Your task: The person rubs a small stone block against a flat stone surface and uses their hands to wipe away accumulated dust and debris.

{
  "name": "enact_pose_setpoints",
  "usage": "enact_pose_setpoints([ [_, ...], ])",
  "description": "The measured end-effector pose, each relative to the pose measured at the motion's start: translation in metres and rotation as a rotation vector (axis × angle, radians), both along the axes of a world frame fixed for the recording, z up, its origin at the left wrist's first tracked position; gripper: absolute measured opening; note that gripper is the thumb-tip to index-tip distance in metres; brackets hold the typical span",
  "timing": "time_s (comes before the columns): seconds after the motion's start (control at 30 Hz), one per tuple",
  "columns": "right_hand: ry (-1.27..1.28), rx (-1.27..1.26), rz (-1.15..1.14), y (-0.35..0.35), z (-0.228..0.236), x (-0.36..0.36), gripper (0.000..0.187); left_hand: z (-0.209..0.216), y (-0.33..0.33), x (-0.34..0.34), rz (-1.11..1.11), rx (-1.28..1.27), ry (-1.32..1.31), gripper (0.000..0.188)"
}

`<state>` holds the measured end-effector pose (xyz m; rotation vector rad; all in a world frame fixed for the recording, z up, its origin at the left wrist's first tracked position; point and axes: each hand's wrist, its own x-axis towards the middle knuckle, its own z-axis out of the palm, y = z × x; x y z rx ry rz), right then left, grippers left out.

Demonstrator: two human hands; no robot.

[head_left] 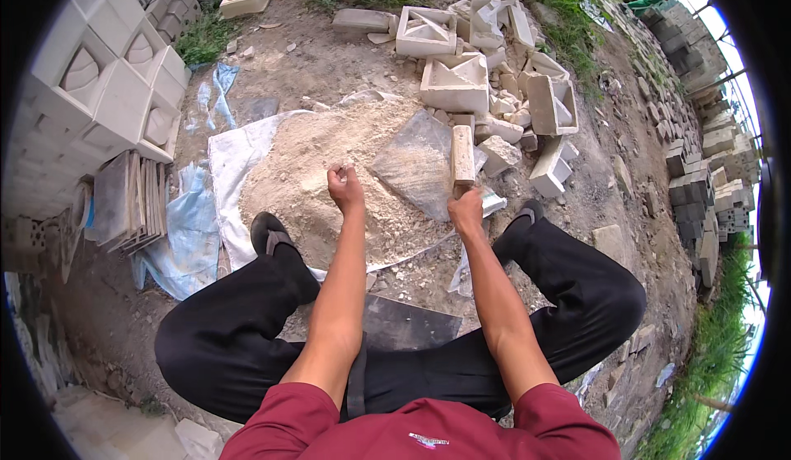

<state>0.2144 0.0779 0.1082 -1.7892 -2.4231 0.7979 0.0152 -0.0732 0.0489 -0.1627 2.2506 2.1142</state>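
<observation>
Matt, dusty, mostly rough finishes

Mallet (463, 155): wood-look, matt, dusty. Pile (288, 171): dry, rough grit and powder. Grey slab (416, 167): smooth, dust-streaked, material unclear. White sheet (234, 171): woven-plastic look, matt. Blue sheet (191, 233): thin crumpled plastic, slight sheen. Moulded blocks (456, 86): cement-like, matt, grainy. Black trousers (227, 336), maroon shirt (494, 435): matt cloth.

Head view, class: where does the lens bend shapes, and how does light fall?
Head view: stacked pale blocks at left curve toward the picture's edge; sky at far right is washed out white; the powder heap shows no hard shadows.
</observation>
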Motion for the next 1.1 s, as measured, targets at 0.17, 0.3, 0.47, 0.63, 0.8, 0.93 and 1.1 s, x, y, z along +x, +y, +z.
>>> enact_pose_setpoints([
  [0.17,-0.004,0.009,0.235,-0.065,-0.001,-0.029,0.052,-0.006,-0.001,-0.011,0.033,0.095,0.022,0.031],
  [0.3,0.090,-0.135,0.424,-0.070,-0.002,-0.045,0.048,0.004,0.011,-0.007,0.008,0.108,0.005,0.032],
  [0.47,0.142,-0.112,0.192,-0.048,0.002,-0.068,0.045,0.004,-0.006,-0.008,0.011,0.092,0.011,0.032],
  [0.63,0.143,-0.143,0.069,-0.037,-0.005,-0.088,0.047,-0.001,-0.020,-0.006,0.049,0.053,-0.040,0.035],
  [0.8,0.206,-0.179,0.365,-0.047,-0.025,-0.063,0.048,-0.003,0.010,-0.004,0.023,0.131,-0.049,0.036],
  [0.93,0.255,-0.196,0.109,-0.061,-0.001,-0.055,0.048,-0.018,0.021,0.004,-0.240,0.046,-0.123,0.034],
  [1.1,0.163,-0.177,-0.059,-0.022,-0.008,-0.004,0.053,-0.002,0.069,0.047,-0.473,-0.296,0.080,0.033],
])
